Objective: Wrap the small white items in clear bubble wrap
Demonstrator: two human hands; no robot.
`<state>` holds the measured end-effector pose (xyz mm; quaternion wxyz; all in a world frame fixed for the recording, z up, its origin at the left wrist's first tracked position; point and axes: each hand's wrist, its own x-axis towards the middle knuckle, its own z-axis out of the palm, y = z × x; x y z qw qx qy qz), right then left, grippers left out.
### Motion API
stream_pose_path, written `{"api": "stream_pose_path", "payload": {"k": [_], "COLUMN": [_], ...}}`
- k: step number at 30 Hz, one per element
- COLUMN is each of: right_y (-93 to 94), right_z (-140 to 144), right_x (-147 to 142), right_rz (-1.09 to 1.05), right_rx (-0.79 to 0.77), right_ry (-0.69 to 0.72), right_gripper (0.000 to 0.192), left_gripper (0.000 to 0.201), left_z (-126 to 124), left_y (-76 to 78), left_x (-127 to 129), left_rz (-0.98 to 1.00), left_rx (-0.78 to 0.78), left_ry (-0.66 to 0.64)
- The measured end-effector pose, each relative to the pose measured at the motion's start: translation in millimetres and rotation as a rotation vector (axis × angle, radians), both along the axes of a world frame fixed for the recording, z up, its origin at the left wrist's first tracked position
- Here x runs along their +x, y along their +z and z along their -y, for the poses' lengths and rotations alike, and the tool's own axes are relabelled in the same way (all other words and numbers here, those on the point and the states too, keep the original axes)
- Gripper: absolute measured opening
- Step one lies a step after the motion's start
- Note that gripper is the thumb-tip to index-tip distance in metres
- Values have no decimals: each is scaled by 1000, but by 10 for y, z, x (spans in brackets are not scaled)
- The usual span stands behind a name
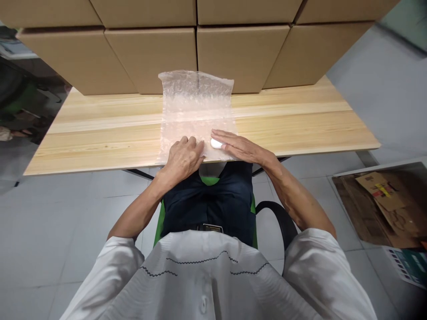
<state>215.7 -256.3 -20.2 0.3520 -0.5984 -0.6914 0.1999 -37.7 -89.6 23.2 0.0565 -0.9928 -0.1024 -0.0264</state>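
Observation:
A sheet of clear bubble wrap [196, 111] lies on the wooden table, its far end propped up against the cardboard boxes. On its near part rests a small white object with a rounded end [216, 143], which I cannot name more exactly. My right hand [242, 147] has this object between its thumb and straight fingers, and the palm hides part of it. My left hand [186, 155] is on the sheet's near left edge, fingers curled and closed at the bubble wrap. The fingertips are partly hidden.
Stacked cardboard boxes [240, 58] line the back of the wooden table [300, 124]. The table's front edge runs just before my lap. On the floor at the right lies flattened cardboard [390, 204]. I sit on a green chair [160, 224].

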Motion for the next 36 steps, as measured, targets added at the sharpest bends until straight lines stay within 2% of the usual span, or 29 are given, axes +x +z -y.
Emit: {"api": "stream_pose_path", "payload": {"k": [5, 7, 12, 14, 18, 22, 29, 33, 36], "right_y": [53, 60, -33, -86, -140, -126, 9, 66, 74], "right_z": [46, 117, 301, 317, 261, 192, 108, 41, -10], "right_x": [-68, -99, -187, -218, -263, -295, -353, -347, -304], "right_rz": [4, 28, 177, 222, 220, 166, -36, -156, -206], "right_rx": [48, 67, 79, 114, 163, 193, 141, 90, 78], "right_ry": [-58, -94, -101, -136, -207, -266, -440, -576, -618], "right_gripper": [63, 65, 87, 78, 48, 27, 19, 18, 15], "left_gripper": [62, 60, 53, 48, 45, 46, 36, 30, 26], "left_z": [7, 13, -50, -98, -188, -253, -387, -469, -528], "left_y": [37, 33, -54, -100, -157, -113, 121, 153, 161], "left_x": [-21, 3, 131, 172, 200, 238, 457, 590, 686], "left_rz": [58, 77, 127, 172, 258, 270, 186, 126, 73], "left_rx": [-95, -136, -243, -286, -384, -513, -768, -925, -1032], "left_ry": [-37, -98, -247, -266, -288, -306, -243, -151, -89]}}
